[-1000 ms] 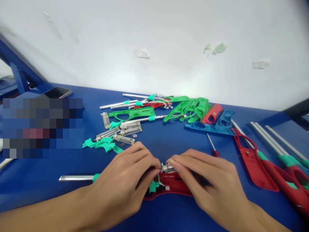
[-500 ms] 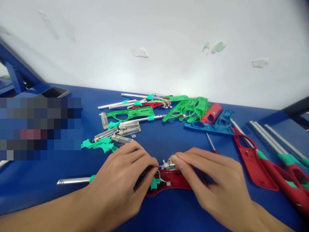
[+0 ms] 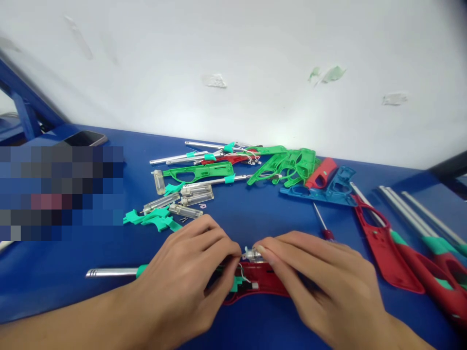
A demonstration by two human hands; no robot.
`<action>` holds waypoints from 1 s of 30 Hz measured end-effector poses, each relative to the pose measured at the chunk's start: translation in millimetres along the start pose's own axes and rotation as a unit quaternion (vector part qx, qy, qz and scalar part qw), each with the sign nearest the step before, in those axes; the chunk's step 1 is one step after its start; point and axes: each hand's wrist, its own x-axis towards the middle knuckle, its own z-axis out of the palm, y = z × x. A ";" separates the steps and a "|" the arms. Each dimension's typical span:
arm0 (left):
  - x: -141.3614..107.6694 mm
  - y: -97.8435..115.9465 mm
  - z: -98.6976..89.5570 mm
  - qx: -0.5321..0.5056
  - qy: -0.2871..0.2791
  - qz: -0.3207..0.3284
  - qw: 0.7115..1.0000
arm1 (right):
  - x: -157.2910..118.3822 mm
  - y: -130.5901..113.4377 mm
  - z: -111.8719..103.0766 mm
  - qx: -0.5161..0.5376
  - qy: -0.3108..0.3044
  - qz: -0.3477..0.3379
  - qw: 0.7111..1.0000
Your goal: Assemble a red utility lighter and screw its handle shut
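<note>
My right hand [image 3: 324, 277] pinches a clear lighter fuel tank [image 3: 254, 255] with a metal valve end pointing left. Against that end, the fingertips of my left hand [image 3: 189, 277] are pressed together on something too small to make out. Below both hands lies a red lighter shell half [image 3: 268, 278], open side up. Inside it are a teal trigger piece [image 3: 237, 283] and a white wire [image 3: 247, 276] with a small white connector. From the shell's left end a silver metal tube [image 3: 113, 272] sticks out past my left hand, which hides part of the shell.
Behind my left hand lie several clear tanks [image 3: 186, 210] and teal triggers [image 3: 151, 218]. Farther back are metal tubes with wires, green shell halves [image 3: 202, 171] and a blue shell [image 3: 321, 194]. A screwdriver [image 3: 327, 234] and red lighters [image 3: 419, 262] lie right; a phone [image 3: 87, 138] lies far left.
My left fingertips and the tank's valve end have come closer together, narrowing the small gap between them. Both hands sit slightly lower in the view; the view itself has shifted a little.
</note>
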 end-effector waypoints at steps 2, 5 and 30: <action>-0.1 0.3 -0.5 -0.002 0.003 -0.002 1.000 | -1.5 0.5 -1.1 -0.013 0.003 -0.003 1.000; 0.7 0.0 -0.6 -0.004 0.005 -0.002 1.000 | -2.1 1.1 -2.5 -0.030 0.011 -0.001 0.999; 1.1 3.2 -0.8 0.035 -0.026 -0.003 0.999 | 4.5 4.2 1.6 0.043 -0.088 0.072 0.993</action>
